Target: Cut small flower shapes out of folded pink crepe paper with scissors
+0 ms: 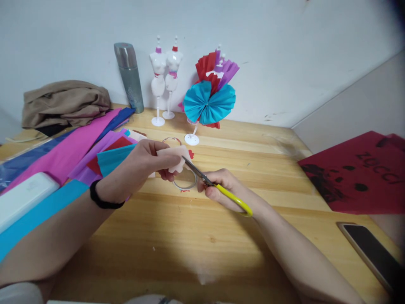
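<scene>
Wooden table, white wall at 12 o'clock; left hand pinching pale paper, right hand curled round scissors.

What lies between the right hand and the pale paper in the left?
In the head view, the dark blades of the yellow-handled scissors span from the right hand to the pale paper; a round ring shows partly behind them.
</scene>
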